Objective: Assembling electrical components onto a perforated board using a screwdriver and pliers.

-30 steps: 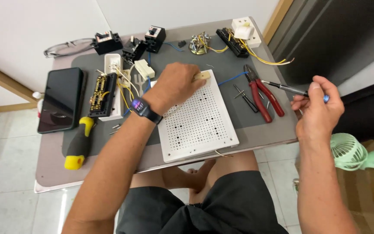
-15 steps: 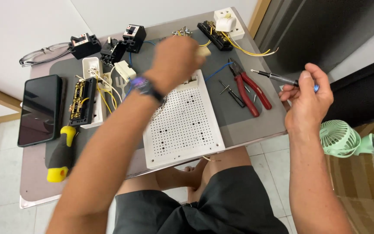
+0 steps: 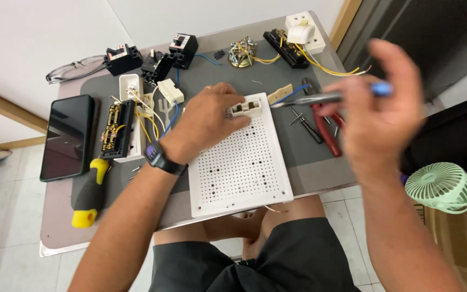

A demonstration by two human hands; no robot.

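Observation:
My left hand [image 3: 207, 119] rests on the top left of a white perforated board [image 3: 241, 162] and holds a small white socket part [image 3: 246, 107] against it with the fingertips. My right hand [image 3: 380, 103], blurred by motion, grips a screwdriver with a blue handle [image 3: 325, 97]; its metal tip points left towards the socket part. A dark watch [image 3: 158, 158] is on my left wrist. The board lies on a grey mat [image 3: 298, 162] over a small table.
Red-handled pliers [image 3: 328, 127] lie right of the board. A black phone [image 3: 66, 136], a yellow-and-black screwdriver [image 3: 88, 194], wired switch blocks [image 3: 119, 130], black breakers [image 3: 182, 48], glasses [image 3: 71, 70] and a white socket [image 3: 305, 27] surround it. A green fan [image 3: 444, 186] stands at right.
My left hand came back down from the far edge and set the socket part on the board. My right hand moved left, bringing the screwdriver tip close to it.

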